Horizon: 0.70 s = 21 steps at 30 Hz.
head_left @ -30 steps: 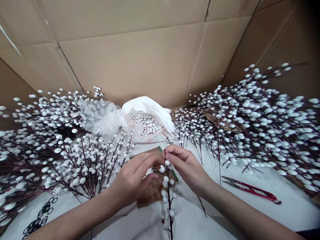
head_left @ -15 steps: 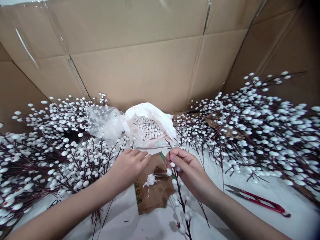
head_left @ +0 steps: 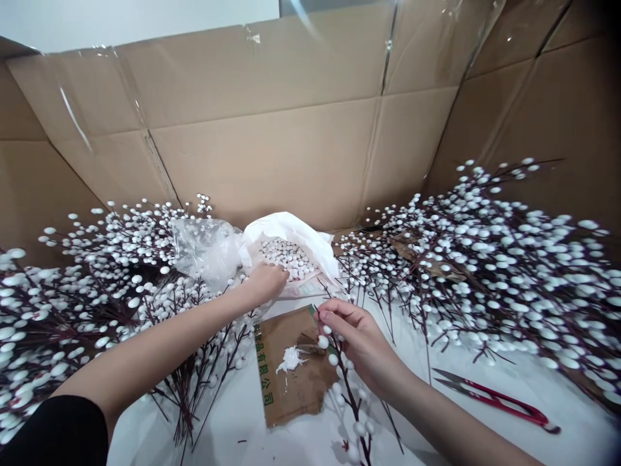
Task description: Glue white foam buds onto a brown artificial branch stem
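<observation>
My left hand (head_left: 268,281) reaches to the near left side of the loose white berries (head_left: 295,259), which lie in an opened white bag (head_left: 276,223). Its fingers curl downward and look drawn together; whatever is between them is hidden. Between thumb and fingertips, my right hand (head_left: 356,336) pinches the upper stem of a berry branch (head_left: 353,401). This dark branch carries white berries along its length and slants down towards me. Just left of it, a blob of white glue (head_left: 291,359) sits on a brown piece of cardboard (head_left: 276,404) with green lettering.
Bundles of white-berry branches crowd the left (head_left: 179,362) and right (head_left: 504,259) sides. Red-handled snips (head_left: 504,401) lie on the white table (head_left: 223,433) beside my right forearm. Clear plastic (head_left: 206,249) bunches left of the bag. A tall cardboard wall (head_left: 272,149) encloses the back.
My left hand has moved forward from above the cardboard piece to the berries in the bag. My right hand keeps its pinch on the branch. The view has tilted up slightly.
</observation>
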Each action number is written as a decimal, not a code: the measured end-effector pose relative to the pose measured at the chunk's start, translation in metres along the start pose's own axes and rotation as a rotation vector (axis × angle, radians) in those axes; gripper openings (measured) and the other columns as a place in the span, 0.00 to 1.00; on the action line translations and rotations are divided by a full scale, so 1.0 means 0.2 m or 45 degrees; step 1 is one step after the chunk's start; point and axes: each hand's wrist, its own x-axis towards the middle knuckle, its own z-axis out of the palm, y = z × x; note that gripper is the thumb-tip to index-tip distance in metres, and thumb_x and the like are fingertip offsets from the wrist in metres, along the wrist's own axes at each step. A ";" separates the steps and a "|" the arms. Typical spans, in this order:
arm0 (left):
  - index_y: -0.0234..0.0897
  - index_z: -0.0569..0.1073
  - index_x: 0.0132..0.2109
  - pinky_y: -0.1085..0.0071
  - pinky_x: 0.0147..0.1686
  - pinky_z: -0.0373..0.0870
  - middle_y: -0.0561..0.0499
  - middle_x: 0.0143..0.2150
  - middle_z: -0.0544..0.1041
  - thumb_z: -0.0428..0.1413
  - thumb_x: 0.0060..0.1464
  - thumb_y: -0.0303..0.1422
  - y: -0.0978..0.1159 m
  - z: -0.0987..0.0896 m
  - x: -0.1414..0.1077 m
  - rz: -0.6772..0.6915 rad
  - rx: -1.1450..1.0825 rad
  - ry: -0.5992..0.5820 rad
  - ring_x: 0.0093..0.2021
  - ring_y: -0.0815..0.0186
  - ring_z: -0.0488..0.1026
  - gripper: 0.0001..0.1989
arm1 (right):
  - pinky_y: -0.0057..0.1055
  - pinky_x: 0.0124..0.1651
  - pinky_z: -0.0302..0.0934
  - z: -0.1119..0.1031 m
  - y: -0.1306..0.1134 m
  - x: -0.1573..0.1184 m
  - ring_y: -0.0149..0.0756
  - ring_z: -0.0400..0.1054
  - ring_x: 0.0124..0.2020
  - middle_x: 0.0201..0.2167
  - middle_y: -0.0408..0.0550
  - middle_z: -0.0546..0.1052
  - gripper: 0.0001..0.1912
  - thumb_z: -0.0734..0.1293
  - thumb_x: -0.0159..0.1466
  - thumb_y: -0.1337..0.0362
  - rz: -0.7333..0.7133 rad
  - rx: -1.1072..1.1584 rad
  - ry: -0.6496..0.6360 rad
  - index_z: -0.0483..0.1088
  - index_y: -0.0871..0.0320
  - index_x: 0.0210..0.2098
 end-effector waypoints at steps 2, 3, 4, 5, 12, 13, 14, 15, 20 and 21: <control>0.32 0.73 0.47 0.59 0.45 0.75 0.46 0.45 0.76 0.55 0.62 0.36 -0.01 0.00 0.01 -0.002 -0.003 -0.030 0.44 0.63 0.75 0.12 | 0.28 0.29 0.51 0.00 0.00 0.00 0.30 0.59 0.25 0.23 0.41 0.69 0.16 0.73 0.56 0.51 0.022 0.023 0.013 0.70 0.57 0.29; 0.32 0.73 0.47 0.60 0.44 0.75 0.46 0.45 0.76 0.55 0.62 0.36 -0.02 0.00 0.01 -0.002 -0.005 -0.037 0.43 0.63 0.75 0.12 | 0.27 0.28 0.51 0.00 0.00 0.00 0.30 0.59 0.24 0.23 0.41 0.69 0.16 0.73 0.55 0.50 0.035 0.032 0.011 0.70 0.57 0.29; 0.32 0.73 0.47 0.60 0.44 0.75 0.46 0.45 0.76 0.55 0.62 0.36 -0.02 0.00 0.01 -0.002 -0.008 -0.037 0.43 0.63 0.75 0.12 | 0.27 0.27 0.50 0.00 0.00 -0.01 0.29 0.58 0.23 0.23 0.41 0.69 0.16 0.73 0.55 0.50 0.047 0.038 0.006 0.70 0.56 0.29; 0.32 0.73 0.46 0.60 0.44 0.75 0.47 0.44 0.76 0.56 0.62 0.36 -0.03 0.00 0.01 0.000 -0.009 -0.030 0.43 0.63 0.75 0.11 | 0.27 0.26 0.49 0.00 0.00 -0.01 0.29 0.58 0.23 0.23 0.41 0.69 0.17 0.73 0.55 0.50 0.058 0.041 0.003 0.69 0.56 0.29; 0.29 0.74 0.46 0.57 0.52 0.68 0.40 0.47 0.75 0.51 0.61 0.23 -0.06 -0.04 -0.03 0.089 -0.024 0.140 0.52 0.56 0.71 0.10 | 0.26 0.22 0.48 0.00 0.00 0.00 0.28 0.55 0.21 0.21 0.40 0.67 0.18 0.72 0.56 0.49 0.058 -0.017 0.020 0.67 0.56 0.28; 0.29 0.75 0.45 0.58 0.51 0.68 0.40 0.46 0.76 0.51 0.61 0.22 -0.07 -0.04 -0.03 0.098 -0.034 0.138 0.51 0.56 0.72 0.10 | 0.26 0.22 0.48 0.00 0.01 0.00 0.28 0.55 0.20 0.22 0.41 0.67 0.18 0.72 0.56 0.49 0.057 -0.028 0.018 0.67 0.56 0.28; 0.29 0.75 0.44 0.58 0.50 0.69 0.41 0.45 0.76 0.51 0.61 0.23 -0.07 -0.03 -0.02 0.103 -0.045 0.126 0.50 0.57 0.73 0.09 | 0.27 0.22 0.48 0.00 0.01 0.00 0.28 0.55 0.21 0.22 0.41 0.68 0.18 0.72 0.56 0.48 0.050 -0.039 0.018 0.67 0.56 0.28; 0.30 0.75 0.43 0.58 0.49 0.70 0.42 0.44 0.77 0.53 0.61 0.25 -0.08 -0.02 -0.01 0.106 -0.055 0.105 0.48 0.58 0.73 0.07 | 0.27 0.23 0.49 0.00 0.01 0.00 0.28 0.55 0.21 0.22 0.41 0.68 0.18 0.72 0.56 0.48 0.042 -0.048 0.017 0.67 0.56 0.28; 0.32 0.74 0.45 0.57 0.48 0.73 0.47 0.44 0.76 0.56 0.62 0.36 -0.08 0.03 0.03 0.104 -0.103 -0.015 0.45 0.62 0.75 0.11 | 0.27 0.25 0.50 0.00 0.02 0.00 0.29 0.57 0.22 0.23 0.41 0.68 0.18 0.71 0.57 0.48 0.036 -0.063 -0.010 0.67 0.57 0.29; 0.32 0.73 0.46 0.57 0.47 0.73 0.46 0.45 0.76 0.56 0.62 0.37 -0.08 0.03 0.04 0.098 -0.109 -0.032 0.45 0.62 0.75 0.12 | 0.26 0.25 0.50 0.00 0.02 0.00 0.29 0.57 0.23 0.23 0.41 0.68 0.18 0.71 0.57 0.49 0.032 -0.059 -0.016 0.67 0.57 0.28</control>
